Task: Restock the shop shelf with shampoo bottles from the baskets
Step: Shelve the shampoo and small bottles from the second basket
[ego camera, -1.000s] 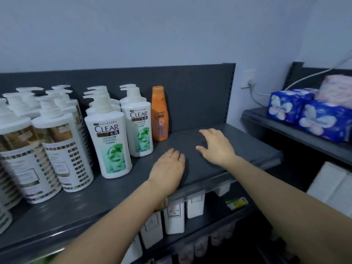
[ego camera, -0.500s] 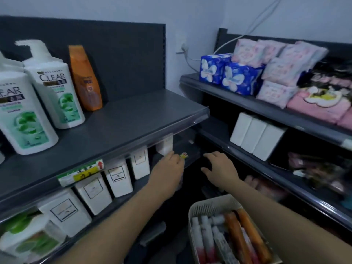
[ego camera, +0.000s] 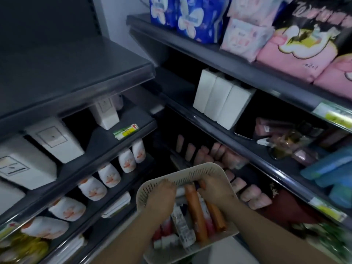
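A cream perforated basket (ego camera: 182, 171) sits low in front of me, filled with several lying shampoo bottles: orange ones (ego camera: 195, 212), white ones (ego camera: 182, 223) and red-and-white ones (ego camera: 206, 216). My left hand (ego camera: 162, 196) reaches into the basket's left side, over the white bottles. My right hand (ego camera: 216, 191) is in the right side, against the top of an orange bottle (ego camera: 217, 216). The fingers of both hands dip among the bottles and are blurred, so any grip is hidden. The grey top shelf (ego camera: 76, 71) at upper left shows a bare surface.
Left shelves below hold white boxes (ego camera: 55, 141) and white-orange pouches (ego camera: 108, 175). The right-hand rack carries blue packs (ego camera: 188, 18), pink packs (ego camera: 297, 48), white cartons (ego camera: 221, 100) and pink items (ego camera: 253, 195) just behind the basket. Shelf edges jut out on both sides.
My view has swung down from the top shelf to the basket. Both hands dropped from the shelf's level and now reach in among the bottles.
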